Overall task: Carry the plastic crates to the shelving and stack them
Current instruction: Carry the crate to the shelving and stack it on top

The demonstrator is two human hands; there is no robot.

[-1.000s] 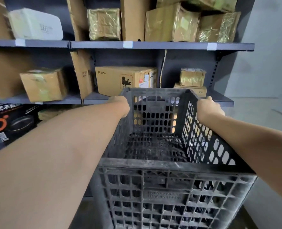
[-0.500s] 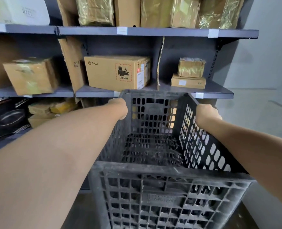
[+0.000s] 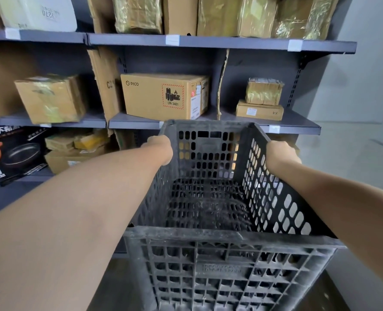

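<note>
Empty black plastic crate (image 3: 219, 265), carried in front of the person and filling the view from 6 o'clock up to the centre. Its open top faces up and its far wall points at the shelving (image 3: 208, 42) at 12 o'clock, near it, though contact cannot be judged. The left hand (image 3: 158, 149) grips the top rim of the crate's left wall at about 10 o'clock of the crate. The right hand (image 3: 280, 153) grips the right wall's rim at about 2 o'clock. The fingers of both curl over the edge, out of sight. Holding opposite walls near the far corners with straight arms makes for a level load set well ahead of the body, which suits lowering it at arm's length. Nothing lies inside, so the slotted bottom shows. Beyond the far wall the middle shelf (image 3: 134, 124) carries a large carton (image 3: 159, 95) at 12 o'clock and two small stacked boxes (image 3: 261, 104) at 1 o'clock. A boxed pan (image 3: 13, 153) sits lower at 9 o'clock. These shelves look occupied, so the likely resting place is lower, at the rack's foot, which the crate hides. No second crate is visible to stack on.
</note>
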